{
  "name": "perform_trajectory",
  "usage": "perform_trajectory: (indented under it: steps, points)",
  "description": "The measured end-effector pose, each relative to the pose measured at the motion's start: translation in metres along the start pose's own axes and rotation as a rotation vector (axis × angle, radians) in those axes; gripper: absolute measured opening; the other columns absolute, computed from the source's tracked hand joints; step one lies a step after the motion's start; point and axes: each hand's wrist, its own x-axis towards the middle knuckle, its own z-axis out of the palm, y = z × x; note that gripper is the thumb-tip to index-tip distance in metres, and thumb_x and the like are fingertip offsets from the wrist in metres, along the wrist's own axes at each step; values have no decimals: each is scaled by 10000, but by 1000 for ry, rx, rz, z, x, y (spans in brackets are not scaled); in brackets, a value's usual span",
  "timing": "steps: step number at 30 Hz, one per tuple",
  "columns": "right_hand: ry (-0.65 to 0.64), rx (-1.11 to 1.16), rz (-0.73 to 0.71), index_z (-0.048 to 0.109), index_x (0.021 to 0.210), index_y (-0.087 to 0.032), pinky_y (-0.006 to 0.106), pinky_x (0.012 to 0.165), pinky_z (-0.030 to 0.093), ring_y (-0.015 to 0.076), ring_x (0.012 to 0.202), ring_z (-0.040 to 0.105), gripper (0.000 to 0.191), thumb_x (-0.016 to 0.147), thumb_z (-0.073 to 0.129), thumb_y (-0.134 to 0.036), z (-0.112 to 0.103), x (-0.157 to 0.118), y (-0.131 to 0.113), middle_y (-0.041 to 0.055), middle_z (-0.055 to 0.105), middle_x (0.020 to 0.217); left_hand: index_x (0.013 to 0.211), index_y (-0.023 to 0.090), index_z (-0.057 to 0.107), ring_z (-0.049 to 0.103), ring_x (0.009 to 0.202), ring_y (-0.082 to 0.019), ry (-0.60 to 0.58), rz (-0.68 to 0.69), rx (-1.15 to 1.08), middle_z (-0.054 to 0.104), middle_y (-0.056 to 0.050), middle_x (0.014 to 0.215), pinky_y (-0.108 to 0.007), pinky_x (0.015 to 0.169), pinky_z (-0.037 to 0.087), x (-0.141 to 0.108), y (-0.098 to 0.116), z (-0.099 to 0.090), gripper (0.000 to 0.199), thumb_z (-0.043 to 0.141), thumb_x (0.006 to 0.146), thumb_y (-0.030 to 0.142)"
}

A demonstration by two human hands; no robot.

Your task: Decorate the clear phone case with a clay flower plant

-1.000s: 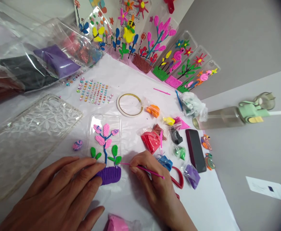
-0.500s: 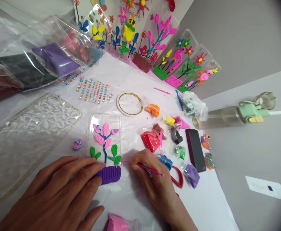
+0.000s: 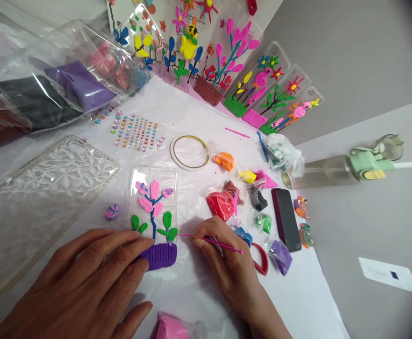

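Note:
A clear phone case (image 3: pixel 169 176) lies flat, decorated with a clay plant: pink leaves (image 3: pixel 154 189) on a blue stem, green leaves (image 3: pixel 167 220) at both sides and a ridged purple base (image 3: pixel 161 256). My left hand (image 3: pixel 100 273) rests with fingers stretched over the case's lower left, fingertips on the purple base and beside the left green leaves. Between the thumb and fingers of my right hand (image 3: pixel 220 263) is a thin pink modelling tool (image 3: pixel 223 244). Its tip touches or nearly touches the lowest right green leaf. A marbled pink-and-blue clay ball (image 3: pixel 112 211) sits left of the case.
A larger textured clear case (image 3: pixel 51 188) lies left. Behind are rhinestones (image 3: pixel 137 132) and a tape roll (image 3: pixel 190 152). Bagged clay, such as red clay (image 3: pixel 220 205), and a phone (image 3: pixel 286 219) lie right. Decorated cases (image 3: pixel 209 92) stand at the back; a pink clay bag (image 3: pixel 172 326) lies in front.
The tool tip has moved slightly left, from beside the case onto or against the right green leaf. My left hand has stayed in place.

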Motion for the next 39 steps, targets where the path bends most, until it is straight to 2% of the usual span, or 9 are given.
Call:
perform_trajectory:
  steps: [5, 12, 19, 25, 32, 36, 39]
  points:
    - [63, 42, 19, 604, 1022, -259, 228, 772, 488, 121, 837, 615, 141, 1099, 560, -149, -1, -4, 4, -25, 630, 923, 1187, 297, 657, 676, 1218, -329, -9, 0, 15, 800, -42, 1264, -549, 1115, 420, -2, 1, 0, 230, 593, 1024, 446]
    - [4, -17, -18, 578, 1026, -242, 215, 756, 487, 112, 817, 602, 164, 1088, 523, -101, -1, -2, 6, -16, 613, 932, 1192, 310, 660, 686, 1204, -318, 1, -7, -3, 806, -29, 1252, -532, 1110, 434, 4, 2, 0, 212, 596, 1029, 430]
    - [52, -9, 3, 593, 1015, -251, 234, 763, 496, 127, 829, 617, 158, 1091, 544, -121, -2, -3, 5, -15, 627, 920, 1214, 306, 654, 679, 1227, -334, -7, 13, 13, 794, -39, 1276, -550, 1120, 434, 0, 0, 0, 243, 595, 1021, 441]
    - [21, -16, 2, 593, 1008, -245, 241, 731, 497, 129, 802, 601, 170, 1082, 529, -106, -1, -1, 5, -10, 621, 920, 1241, 307, 633, 671, 1249, -340, -27, 6, 24, 789, -39, 1289, -572, 1120, 435, 0, 0, 1, 256, 593, 1002, 391]
    - [260, 201, 139, 668, 952, -259, 228, 677, 465, 121, 750, 578, 146, 1084, 618, -221, -1, -2, -5, -29, 621, 841, 1196, 323, 683, 678, 1238, -333, -8, -15, 2, 797, -21, 1279, -548, 1141, 423, -3, 0, 1, 253, 582, 1030, 486]
    - [270, 301, 170, 682, 974, -252, 237, 691, 484, 131, 776, 594, 140, 1095, 618, -282, 3, -2, -10, -15, 629, 858, 1169, 279, 696, 667, 1244, -334, 9, 27, 5, 800, -46, 1273, -543, 1154, 398, -1, 2, 0, 246, 547, 1063, 444]
    - [256, 270, 138, 678, 988, -242, 247, 711, 508, 135, 789, 631, 149, 1107, 593, -276, 9, -3, -12, -3, 653, 876, 1163, 250, 696, 661, 1232, -338, 11, 40, 8, 801, -60, 1259, -555, 1143, 393, 2, 4, -1, 243, 510, 1080, 382]
